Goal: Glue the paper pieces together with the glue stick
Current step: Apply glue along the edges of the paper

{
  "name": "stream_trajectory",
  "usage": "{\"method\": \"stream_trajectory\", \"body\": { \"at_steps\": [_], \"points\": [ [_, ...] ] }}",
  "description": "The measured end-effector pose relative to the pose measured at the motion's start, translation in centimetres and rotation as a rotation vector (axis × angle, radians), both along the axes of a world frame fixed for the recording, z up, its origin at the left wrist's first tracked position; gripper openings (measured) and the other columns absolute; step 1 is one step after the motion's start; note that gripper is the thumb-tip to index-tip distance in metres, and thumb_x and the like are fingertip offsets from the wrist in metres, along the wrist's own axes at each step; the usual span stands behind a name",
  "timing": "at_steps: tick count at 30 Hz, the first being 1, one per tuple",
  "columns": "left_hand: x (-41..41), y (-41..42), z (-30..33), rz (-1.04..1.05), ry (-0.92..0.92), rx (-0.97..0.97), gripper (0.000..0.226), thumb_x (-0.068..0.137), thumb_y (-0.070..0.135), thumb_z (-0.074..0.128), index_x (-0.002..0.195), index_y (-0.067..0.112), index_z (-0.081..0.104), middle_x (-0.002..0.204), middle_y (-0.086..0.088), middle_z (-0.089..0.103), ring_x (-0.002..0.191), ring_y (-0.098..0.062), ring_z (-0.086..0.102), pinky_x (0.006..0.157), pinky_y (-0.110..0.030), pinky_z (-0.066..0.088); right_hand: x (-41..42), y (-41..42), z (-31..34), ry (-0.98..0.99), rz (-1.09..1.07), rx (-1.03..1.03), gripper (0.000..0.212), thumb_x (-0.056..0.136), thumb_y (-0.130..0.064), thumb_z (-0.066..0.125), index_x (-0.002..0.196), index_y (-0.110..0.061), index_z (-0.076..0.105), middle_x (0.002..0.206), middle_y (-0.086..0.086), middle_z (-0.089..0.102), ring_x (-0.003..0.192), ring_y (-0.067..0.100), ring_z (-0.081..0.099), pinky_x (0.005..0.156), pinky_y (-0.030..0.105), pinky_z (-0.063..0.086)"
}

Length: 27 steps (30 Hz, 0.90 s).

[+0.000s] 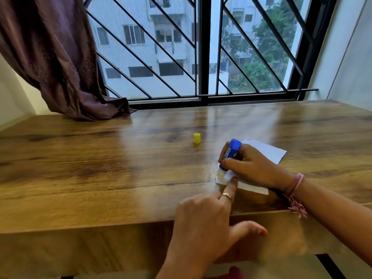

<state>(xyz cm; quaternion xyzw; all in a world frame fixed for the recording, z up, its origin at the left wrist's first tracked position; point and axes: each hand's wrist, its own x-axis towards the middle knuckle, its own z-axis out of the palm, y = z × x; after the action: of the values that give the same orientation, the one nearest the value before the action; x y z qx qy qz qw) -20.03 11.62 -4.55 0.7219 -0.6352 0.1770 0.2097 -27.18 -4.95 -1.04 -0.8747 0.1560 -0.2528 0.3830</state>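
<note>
Right hand (pixel 249 168) grasps uncapped glue stick (pixel 230 153), tip down on white paper (pixel 265 152) near table (pixel 100 168) front edge. Left hand (pixel 203 218), released, forefinger pins paper. Yellow cap (pixel 197 137) apart. Gluing underway; joining pieces apparently left.

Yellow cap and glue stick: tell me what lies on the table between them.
Nothing: in the head view only bare wooden table runs from the yellow cap to the glue stick gripped by the right hand.
</note>
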Motion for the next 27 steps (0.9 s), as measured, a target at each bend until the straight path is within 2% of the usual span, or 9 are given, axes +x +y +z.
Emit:
{"method": "stream_trajectory", "body": {
  "at_steps": [2, 5, 8, 10, 14, 17, 19, 22, 27],
  "points": [
    [-0.3, 0.1, 0.5, 0.027, -0.009, -0.023, 0.088, 0.069, 0.089, 0.027, 0.114, 0.026, 0.068, 0.048, 0.013, 0.051, 0.038, -0.001, 0.043, 0.036, -0.016, 0.028, 0.0, 0.0, 0.2, -0.041, 0.006, 0.126, 0.021, 0.076, -0.028, 0.058, 0.077, -0.008, 0.059, 0.052, -0.007, 0.053, 0.045, 0.004, 0.047, 0.047, 0.013, 0.038],
    [-0.5, 0.1, 0.7, 0.051, -0.005, -0.016, 0.081, 0.067, 0.089, 0.028, 0.092, 0.028, 0.074, 0.043, 0.013, 0.049, 0.036, 0.001, 0.034, 0.038, -0.013, 0.019, -0.1, -0.4, 0.5, -0.159, -0.024, 0.387, 0.02, 0.075, -0.024, 0.054, 0.084, -0.007, 0.058, 0.066, 0.013, 0.048, 0.045, 0.012, 0.044, 0.039, 0.021, 0.035],
    [-0.6, -0.2, 0.7, 0.079, 0.008, 0.015, 0.082, 0.065, 0.091, 0.025, 0.088, 0.028, 0.073, 0.041, 0.01, 0.049, 0.034, -0.003, 0.043, 0.033, -0.018, 0.029, -0.2, -0.4, 0.9, -0.187, -0.036, 0.485, 0.016, 0.077, -0.023, 0.053, 0.08, -0.009, 0.059, 0.072, 0.009, 0.047, 0.053, 0.011, 0.044, 0.04, 0.022, 0.035],
    [-0.7, -0.2, 0.7, 0.076, 0.014, 0.037, 0.078, 0.066, 0.09, 0.025, 0.086, 0.03, 0.069, 0.042, 0.011, 0.046, 0.035, -0.002, 0.037, 0.035, -0.017, 0.027, -0.1, -0.4, 0.8, -0.141, -0.038, 0.48, 0.012, 0.084, -0.019, 0.056, 0.082, -0.008, 0.059, 0.071, 0.007, 0.048, 0.054, 0.012, 0.044, 0.042, 0.023, 0.038],
    [-0.8, 0.5, 1.4, 0.021, 0.031, 0.081, 0.072, 0.068, 0.087, 0.03, 0.103, 0.032, 0.062, 0.047, 0.013, 0.048, 0.036, 0.0, 0.04, 0.04, -0.011, 0.017, 0.0, -0.3, 0.8, -0.08, -0.052, 0.45, 0.013, 0.093, -0.01, 0.047, 0.088, -0.004, 0.058, 0.074, 0.011, 0.048, 0.054, 0.011, 0.045, 0.046, 0.024, 0.045],
    [-0.9, 0.5, 2.0, 0.032, -0.001, 0.092, 0.086, 0.068, 0.086, 0.027, 0.125, 0.029, 0.058, 0.045, 0.012, 0.041, 0.038, -0.001, 0.027, 0.041, -0.011, 0.009, 0.0, -0.1, 0.8, -0.036, -0.053, 0.365, 0.011, 0.093, -0.01, 0.05, 0.09, -0.002, 0.056, 0.072, 0.013, 0.048, 0.053, 0.011, 0.048, 0.047, 0.02, 0.046],
    [-0.8, 0.3, 2.4, 0.033, 0.019, 0.14, 0.092, 0.069, 0.087, 0.027, 0.138, 0.027, 0.045, 0.056, 0.011, 0.044, 0.049, -0.001, 0.032, 0.043, -0.015, 0.019, 0.0, -0.2, 0.8, -0.001, -0.047, 0.303, 0.014, 0.092, -0.015, 0.053, 0.091, -0.002, 0.057, 0.067, 0.01, 0.05, 0.053, 0.013, 0.051, 0.05, 0.022, 0.048],
    [-0.8, 0.0, 1.7, 0.037, 0.062, 0.18, 0.1, 0.069, 0.087, 0.03, 0.148, 0.027, 0.019, 0.09, 0.004, 0.059, 0.077, -0.009, 0.053, 0.064, -0.023, 0.037, -0.2, -0.2, 0.8, 0.017, -0.024, 0.276, 0.008, 0.093, -0.013, 0.053, 0.094, -0.007, 0.058, 0.066, 0.009, 0.052, 0.053, 0.013, 0.054, 0.054, 0.026, 0.05],
    [-1.1, -0.1, 1.9, 0.078, 0.052, 0.214, 0.1, 0.069, 0.087, 0.033, 0.148, 0.028, 0.019, 0.103, 0.0, 0.063, 0.089, -0.014, 0.058, 0.068, -0.025, 0.037, -0.3, -0.4, 1.1, -0.077, -0.058, 0.239, 0.011, 0.091, -0.005, 0.052, 0.091, -0.011, 0.061, 0.076, 0.014, 0.06, 0.053, 0.007, 0.056, 0.049, 0.022, 0.051]
  ]
}}
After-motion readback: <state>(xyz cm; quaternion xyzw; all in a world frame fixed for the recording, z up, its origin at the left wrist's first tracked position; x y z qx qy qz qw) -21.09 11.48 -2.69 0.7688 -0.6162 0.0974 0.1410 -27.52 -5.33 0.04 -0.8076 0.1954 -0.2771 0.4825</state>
